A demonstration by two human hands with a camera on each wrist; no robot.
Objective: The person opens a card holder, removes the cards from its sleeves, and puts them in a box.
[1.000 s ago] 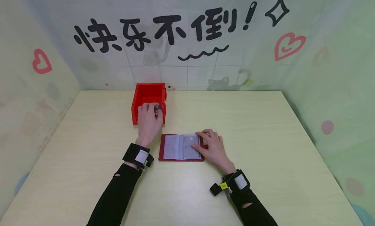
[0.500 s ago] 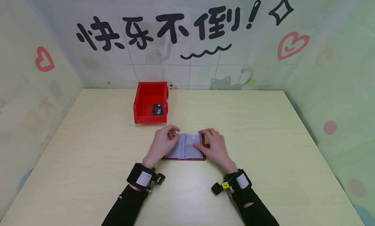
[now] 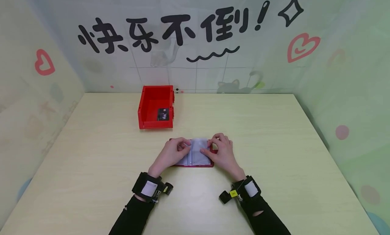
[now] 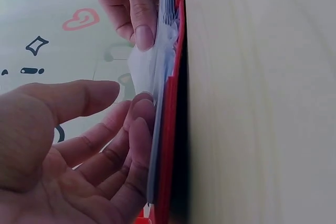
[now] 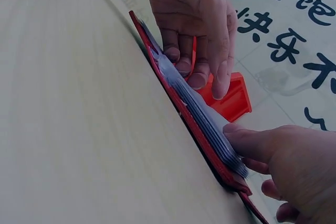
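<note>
A red card holder (image 3: 199, 157) lies spread on the table with its clear plastic sleeves facing up. My left hand (image 3: 170, 155) is over its left half. In the left wrist view, the fingertips (image 4: 140, 109) of that hand rest against the sleeves, while its thumb stands apart. At the right edge, my right hand (image 3: 223, 154) pinches a clear sleeve between thumb and fingers. The right wrist view shows the right thumb (image 5: 239, 134) against the stacked sleeves (image 5: 207, 121); a thin translucent sheet is partly lifted there.
Behind the card holder, to the left, stands a red plastic bin (image 3: 156, 124). A black card (image 3: 163, 114) marked "Vip" lies inside it. The pale wooden table (image 3: 262, 126) ends at a printed backdrop (image 3: 259, 66) at the back and sides.
My left hand has come back from the red bin to the card holder, leaving the black card in the bin. My right fingers have closed in on the right sleeve, which lifts slightly.
</note>
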